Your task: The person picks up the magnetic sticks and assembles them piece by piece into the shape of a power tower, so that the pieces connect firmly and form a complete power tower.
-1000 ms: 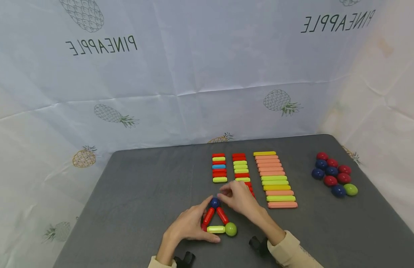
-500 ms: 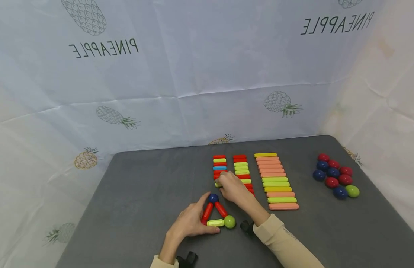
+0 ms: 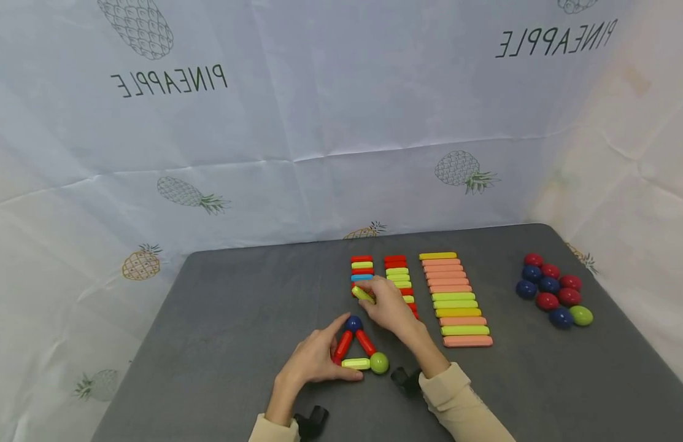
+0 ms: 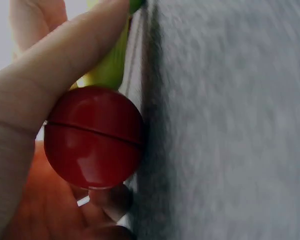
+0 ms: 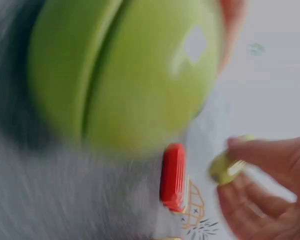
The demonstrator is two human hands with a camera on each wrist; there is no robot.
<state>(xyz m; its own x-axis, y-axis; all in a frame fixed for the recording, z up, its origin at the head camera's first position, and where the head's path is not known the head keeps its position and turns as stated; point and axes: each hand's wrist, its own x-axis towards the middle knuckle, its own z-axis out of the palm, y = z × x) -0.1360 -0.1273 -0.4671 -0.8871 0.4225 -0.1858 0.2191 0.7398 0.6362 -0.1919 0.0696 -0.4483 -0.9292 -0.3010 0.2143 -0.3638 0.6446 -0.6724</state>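
A small triangle of toy rods and balls lies on the dark table, with a blue ball [image 3: 353, 323] at the top, a green ball [image 3: 379, 363] at the lower right and a red ball [image 4: 93, 137] at the lower left. Two red rods [image 3: 343, 345] and a yellow-green rod [image 3: 356, 364] link them. My left hand [image 3: 312, 356] holds the triangle from the left, index finger at the blue ball and thumb along the lower rod. Above it, my right hand [image 3: 391, 305] pinches another yellow-green rod [image 3: 363, 294] between thumb and fingers, tilted off the row.
Two columns of short rods [image 3: 396, 271] lie behind the right hand. Right of them is a column of longer rods [image 3: 448, 282] in salmon, green and yellow. Loose balls [image 3: 549, 285] cluster at the far right. A pineapple-print cloth [image 3: 319, 123] hangs behind the table [image 3: 253, 307].
My right hand has moved from beside the blue ball up to the left column of short rods and lifted its nearest yellow-green rod. The left hand stays around the triangle.
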